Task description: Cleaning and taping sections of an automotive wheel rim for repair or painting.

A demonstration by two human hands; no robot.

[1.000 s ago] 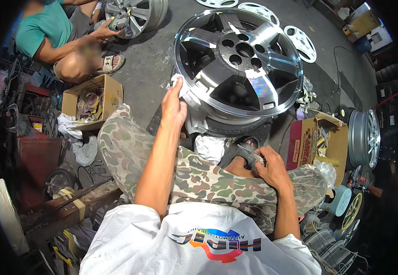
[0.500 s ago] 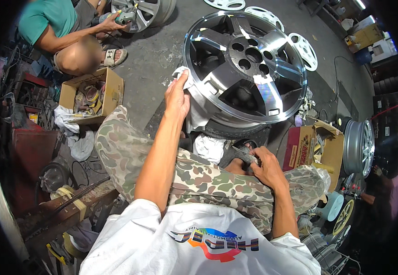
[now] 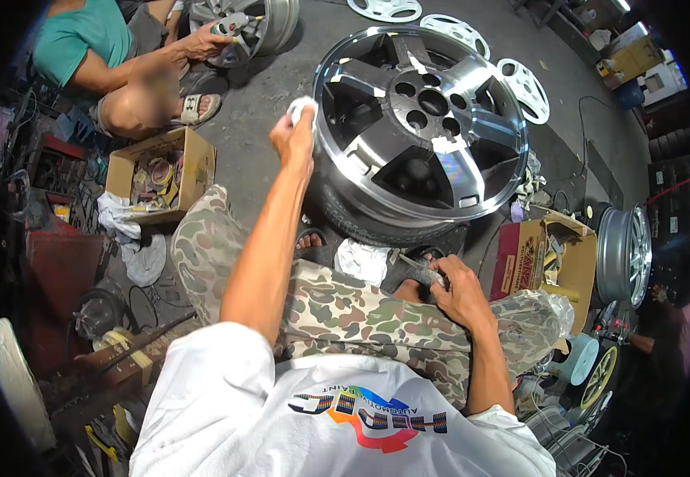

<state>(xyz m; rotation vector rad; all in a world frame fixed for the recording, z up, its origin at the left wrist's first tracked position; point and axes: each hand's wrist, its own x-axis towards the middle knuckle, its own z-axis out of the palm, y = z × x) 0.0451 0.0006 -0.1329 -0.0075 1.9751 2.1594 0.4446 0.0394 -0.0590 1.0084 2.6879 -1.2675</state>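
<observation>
A machined silver and dark five-spoke alloy wheel (image 3: 420, 119) lies face up on a tyre (image 3: 345, 215) in front of me. My left hand (image 3: 293, 135) is raised at the wheel's left edge, fingers closed on a bunched white cloth (image 3: 305, 106). Lower right, my right hand (image 3: 460, 290) rests by my crossed camouflage-clad legs (image 3: 361, 318) and sandaled foot, its fingers curled around something thin and greyish that I cannot make out. A white rag (image 3: 359, 261) lies below the tyre.
A person in teal (image 3: 83, 48) holds a tool against another wheel (image 3: 273, 24). Cardboard boxes (image 3: 194, 179) flank me. White covers (image 3: 520, 91) lie behind my wheel. An upright rim (image 3: 615, 254), a bucket (image 3: 575, 358) and a person in pink (image 3: 687, 326) are at right.
My left hand has moved forward and slightly left along the rim, lifting the cloth that hung down the wheel's side. My right hand has stayed near my foot.
</observation>
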